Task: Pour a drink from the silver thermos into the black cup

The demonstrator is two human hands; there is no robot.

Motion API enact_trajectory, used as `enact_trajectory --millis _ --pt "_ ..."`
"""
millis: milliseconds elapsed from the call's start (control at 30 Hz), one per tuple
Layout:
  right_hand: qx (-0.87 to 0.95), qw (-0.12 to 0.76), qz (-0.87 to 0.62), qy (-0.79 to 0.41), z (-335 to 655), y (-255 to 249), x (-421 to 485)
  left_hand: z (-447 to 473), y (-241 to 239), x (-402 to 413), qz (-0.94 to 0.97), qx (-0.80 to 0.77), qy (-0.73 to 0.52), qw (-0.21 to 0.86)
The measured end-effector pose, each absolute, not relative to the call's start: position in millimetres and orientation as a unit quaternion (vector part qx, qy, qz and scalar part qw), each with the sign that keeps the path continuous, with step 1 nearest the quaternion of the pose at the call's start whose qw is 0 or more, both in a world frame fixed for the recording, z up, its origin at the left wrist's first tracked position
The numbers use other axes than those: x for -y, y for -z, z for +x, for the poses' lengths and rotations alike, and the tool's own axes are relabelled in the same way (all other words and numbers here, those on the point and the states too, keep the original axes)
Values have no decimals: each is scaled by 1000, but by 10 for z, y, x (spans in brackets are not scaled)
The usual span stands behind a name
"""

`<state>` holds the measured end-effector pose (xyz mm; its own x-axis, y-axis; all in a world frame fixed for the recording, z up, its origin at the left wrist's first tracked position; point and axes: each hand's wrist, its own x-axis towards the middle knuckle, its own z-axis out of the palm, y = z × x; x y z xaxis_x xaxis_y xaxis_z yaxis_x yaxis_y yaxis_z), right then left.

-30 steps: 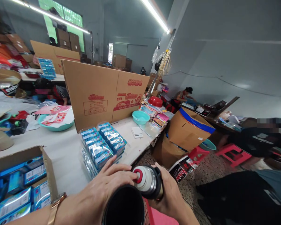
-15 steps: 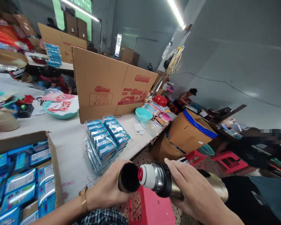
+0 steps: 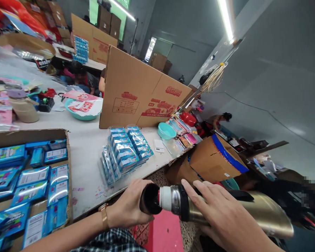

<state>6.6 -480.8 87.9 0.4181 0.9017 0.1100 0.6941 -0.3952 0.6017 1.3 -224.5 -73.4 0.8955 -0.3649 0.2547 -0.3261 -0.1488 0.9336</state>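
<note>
My right hand [image 3: 223, 217] grips a metal thermos flask [image 3: 262, 213] tipped almost on its side, its white and red spout [image 3: 165, 198] pointing left. My left hand [image 3: 128, 208], with a gold watch on the wrist, holds a black cup [image 3: 149, 199] with its dark mouth right against the spout. Both sit low in the head view, just off the front edge of the white table [image 3: 86, 150]. Whether liquid flows I cannot tell.
A stack of blue wrapped packs [image 3: 126, 150] lies on the table near my hands. An open carton of blue boxes [image 3: 28, 175] sits at left. An upright cardboard sheet [image 3: 139, 94] stands behind. A pink stool [image 3: 165, 232] is below. Other people sit at right and behind.
The flask has tipped from near upright to almost horizontal. My left hand has moved off the stopper and brought the cup to the spout. The view has swung to the right.
</note>
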Motion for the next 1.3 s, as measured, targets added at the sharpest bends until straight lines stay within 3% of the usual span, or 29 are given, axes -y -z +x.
enact_trajectory --millis 267,533,1300 --pt "-497 258 796 -231 91 -1020 4810 18 946 2264 745 230 17 626" --pt "-460 302 821 -151 35 -1124 4920 4 1033 2288 750 219 9 624" --pt "-469 274 815 -201 66 -1200 4732 9 1065 2270 741 208 17 638"
